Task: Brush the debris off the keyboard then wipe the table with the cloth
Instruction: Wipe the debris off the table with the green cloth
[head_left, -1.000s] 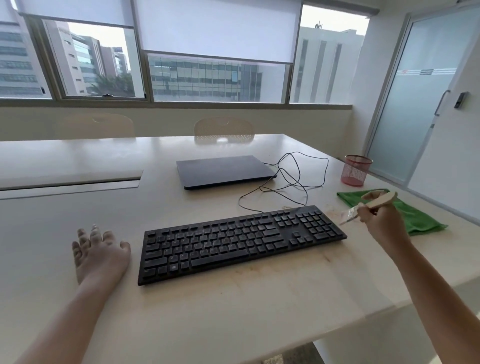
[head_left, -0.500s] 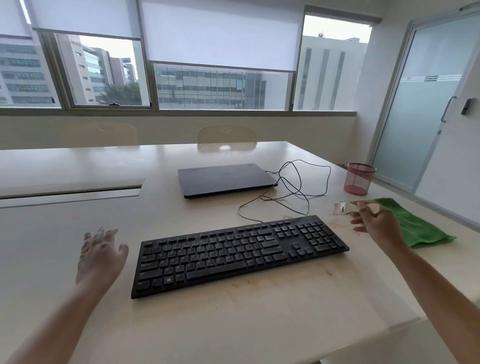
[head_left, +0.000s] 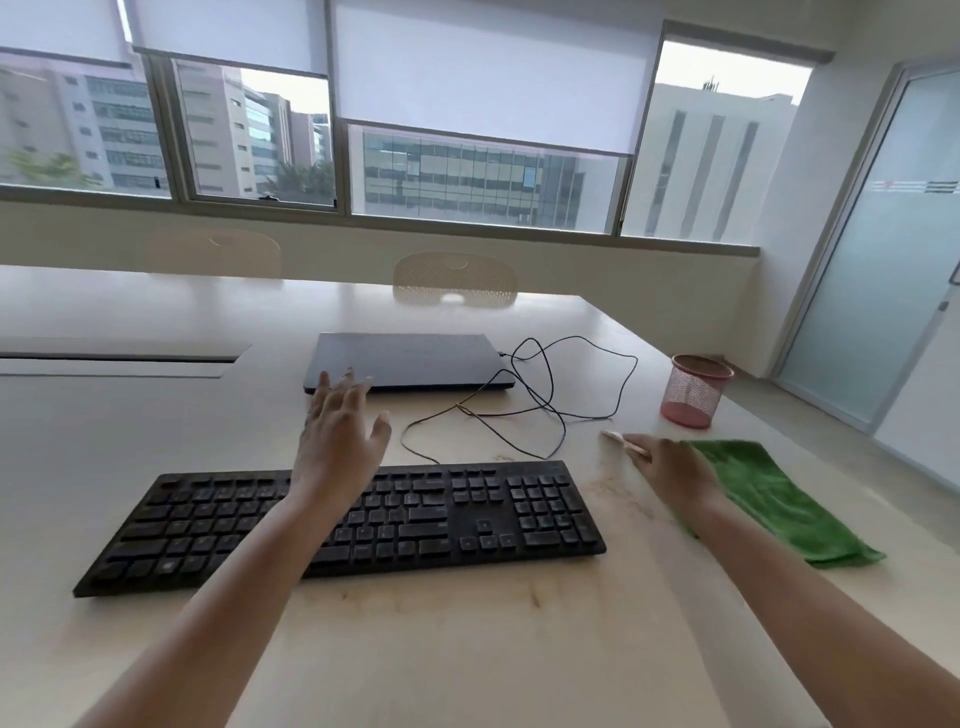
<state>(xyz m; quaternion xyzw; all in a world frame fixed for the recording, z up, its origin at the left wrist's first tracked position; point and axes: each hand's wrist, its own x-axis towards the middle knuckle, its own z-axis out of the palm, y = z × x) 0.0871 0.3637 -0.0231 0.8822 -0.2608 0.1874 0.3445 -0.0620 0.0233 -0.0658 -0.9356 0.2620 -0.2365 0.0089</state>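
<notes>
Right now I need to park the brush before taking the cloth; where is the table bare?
Bare patches: the near strip between the keyboard and the table edge, and the wide area left of the laptop. It is crowded on the right: the cable loops behind the keyboard, and the right hand, brush, cloth and pink mesh cup sit close together.

Windows — half-drawn blinds, frosted glass door
</notes>
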